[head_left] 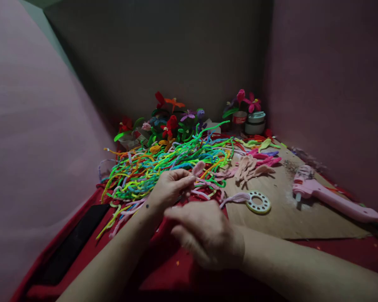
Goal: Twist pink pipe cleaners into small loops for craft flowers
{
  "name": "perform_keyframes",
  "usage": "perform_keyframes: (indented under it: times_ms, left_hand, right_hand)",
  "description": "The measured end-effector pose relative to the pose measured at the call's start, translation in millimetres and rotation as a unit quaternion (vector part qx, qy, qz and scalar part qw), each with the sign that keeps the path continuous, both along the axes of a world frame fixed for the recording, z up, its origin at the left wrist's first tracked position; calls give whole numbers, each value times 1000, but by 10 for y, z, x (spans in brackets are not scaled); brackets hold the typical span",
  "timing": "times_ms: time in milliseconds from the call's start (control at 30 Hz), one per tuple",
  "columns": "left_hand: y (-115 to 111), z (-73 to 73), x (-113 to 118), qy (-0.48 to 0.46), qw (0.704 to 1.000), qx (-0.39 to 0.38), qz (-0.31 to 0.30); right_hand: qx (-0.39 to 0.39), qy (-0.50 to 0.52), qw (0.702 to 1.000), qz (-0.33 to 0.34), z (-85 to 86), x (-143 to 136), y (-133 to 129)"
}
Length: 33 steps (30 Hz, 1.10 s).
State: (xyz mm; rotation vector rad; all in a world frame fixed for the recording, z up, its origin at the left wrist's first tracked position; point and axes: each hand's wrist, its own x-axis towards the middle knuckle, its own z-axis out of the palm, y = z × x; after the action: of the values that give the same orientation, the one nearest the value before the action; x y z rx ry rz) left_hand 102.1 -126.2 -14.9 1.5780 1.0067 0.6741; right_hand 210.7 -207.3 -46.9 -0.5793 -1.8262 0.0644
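Observation:
My left hand [177,183] pinches a small pale pink pipe-cleaner petal [198,168] between thumb and fingertips, its rounded loop pointing up. Just below and nearer to me is my right hand [204,233], slightly blurred, back of the hand up and fingers curled toward the left wrist. Whatever lies in those fingers is hidden. Behind both hands spreads a tangled heap of pipe cleaners [164,161] in green, yellow, orange, blue and pink. Finished beige-pink petals [247,167] lie to the right, with a lilac petal [237,198] touching a round disc with holes [267,204].
A pink hot glue gun [330,197] rests on a brown board [280,222] at right. A black flat object [74,243] lies at left on the red cloth [173,272]. Pipe-cleaner flowers [170,126] and a lidded jar [255,123] stand at the back.

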Motion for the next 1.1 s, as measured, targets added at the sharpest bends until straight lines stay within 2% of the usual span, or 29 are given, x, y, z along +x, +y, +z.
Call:
perform_keyframes:
  times_ms: [33,100,167,233,300,367,467,533,633,767,967,1100]
  left_hand:
    - [-14,47,81,21,1000,3,-17]
    - [-37,126,269,70,996,16,-60]
    - [-22,166,455,123,987,30,-97]
    - [50,158,600,175,974,101,-100]
    - [161,111,690,231,944,224,-73]
    - [275,41,734,303,898,310,-70]
    - [373,-57,749,400,845,347,-78]
    - [378,-89,734,424,831,354,-64]
    - [329,-59,655,409,838,358,-38]
    - [256,95,395,348,871,346,10]
    - [233,327,-246,280,912,279,111]
    - [245,326,-664,246,945,181,115]
  right_hand:
    - [45,-40,998,1,-32,-39,-36]
    - [87,-84,993,1,-109,-103,-77]
    - [95,-115,989,2,-185,-137,-89]
    - [73,-142,987,-2,-237,-141,-86]
    - [43,-158,986,-10,-261,-129,-79]
    - [17,-161,987,-17,-265,-114,-72]
    - [-18,-165,986,-16,-265,-103,-65]
    - [-36,-167,985,-13,-270,-103,-61]
    - [-49,-167,985,-6,-283,-107,-52]
    - [-43,-165,985,9,-299,-109,-61]
    - [-44,-181,982,34,-322,-120,-133]
    - [-49,-194,979,49,-317,-127,-150]
